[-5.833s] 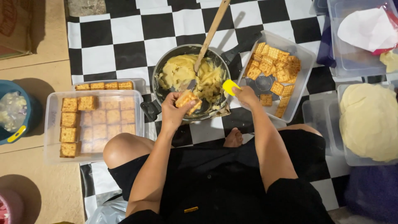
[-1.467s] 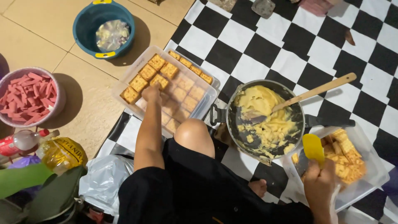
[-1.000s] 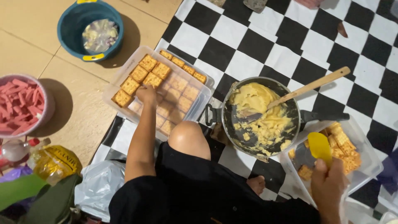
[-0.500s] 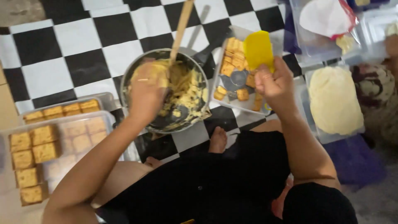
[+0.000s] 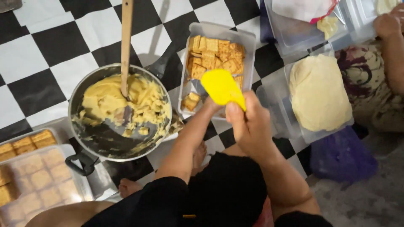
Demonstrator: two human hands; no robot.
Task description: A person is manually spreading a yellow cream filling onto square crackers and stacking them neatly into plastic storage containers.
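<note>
Nearest, right hand [image 5: 252, 126] clenched round a yellow spatula [image 5: 222, 87], blade up over the near end of the cracker tub [image 5: 248, 40]. Left hand [image 5: 209, 103] mostly hidden behind the spatula, reaching into that tub beside a loose cracker [image 5: 190, 101]; grip cannot be told. Best done, I judge, by lifting one cracker flat by its edges, keeping the spatula clear of the stack. Left of the tub, pan [image 5: 80, 94] of yellow filling, wooden spoon [image 5: 126, 46] standing in it. Further right, a tub of pale dough [image 5: 317, 92]; another person's hand [image 5: 389, 23] at far corner.
</note>
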